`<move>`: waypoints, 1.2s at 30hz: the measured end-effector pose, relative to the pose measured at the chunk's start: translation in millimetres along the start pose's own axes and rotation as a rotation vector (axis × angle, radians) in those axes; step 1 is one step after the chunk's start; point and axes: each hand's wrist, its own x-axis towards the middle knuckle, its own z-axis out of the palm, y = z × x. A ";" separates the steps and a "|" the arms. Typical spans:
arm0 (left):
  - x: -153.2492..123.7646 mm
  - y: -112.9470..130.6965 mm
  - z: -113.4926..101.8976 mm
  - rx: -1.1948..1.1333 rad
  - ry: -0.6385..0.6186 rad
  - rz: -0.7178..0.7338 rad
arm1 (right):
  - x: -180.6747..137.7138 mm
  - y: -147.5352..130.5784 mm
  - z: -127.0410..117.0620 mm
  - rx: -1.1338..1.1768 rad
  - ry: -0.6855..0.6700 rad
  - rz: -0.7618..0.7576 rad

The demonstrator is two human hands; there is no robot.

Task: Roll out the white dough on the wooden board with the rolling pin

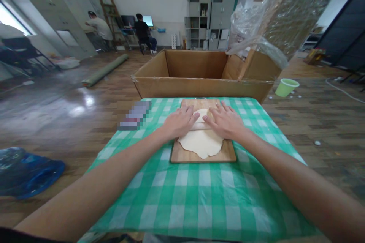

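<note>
A sheet of pale dough (201, 144) with a ragged near edge lies flat on a wooden board (176, 155). Across the dough runs a pale rolling pin (200, 125), its ends covered by the hands. My left hand (181, 120) rests palm down over the pin's left end, fingers stretched forward. Over the right end lies my right hand (224, 120), also flat, with its fingers spread. Both thumbs point inward and stay apart. Under the board is a green and white checked tablecloth (199, 197).
A pixelated flat item (134, 115) lies at the table's left edge. Beyond the table stands a large open cardboard box (196, 87) with plastic wrapping. A green bucket (286, 87) is on the floor at right, and a blue plastic item (31, 171) at left. Two people are in the background.
</note>
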 end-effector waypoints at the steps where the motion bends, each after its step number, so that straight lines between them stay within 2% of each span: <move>1: -6.5 6.0 -2.2 0.005 0.008 -0.003 | -7.1 -3.0 -1.4 0.008 0.010 -0.002; 9: -57.2 56.2 -16.2 -0.048 0.125 -0.157 | -74.4 -19.4 -0.6 0.051 0.089 -0.085; 12: -67.1 64.0 -19.7 -0.052 0.146 -0.141 | -88.9 -21.4 2.4 0.041 0.111 -0.120; 15: -66.7 64.1 -21.1 -0.052 0.133 -0.143 | -89.7 -21.0 3.4 0.045 0.111 -0.102; 23: -37.1 41.6 -16.9 -0.087 0.042 -0.206 | -47.4 -8.7 -5.6 0.044 0.081 -0.098; 28: 2.2 6.7 -9.3 -0.040 0.071 -0.202 | 2.2 4.4 -0.3 0.034 0.061 -0.047; 33: 45.5 -30.7 -1.6 -0.049 0.078 -0.241 | 53.4 21.3 7.0 0.030 -0.059 0.024; 36: 59.7 -43.7 5.0 -0.046 0.126 -0.232 | 72.6 29.2 10.3 0.008 -0.104 -0.006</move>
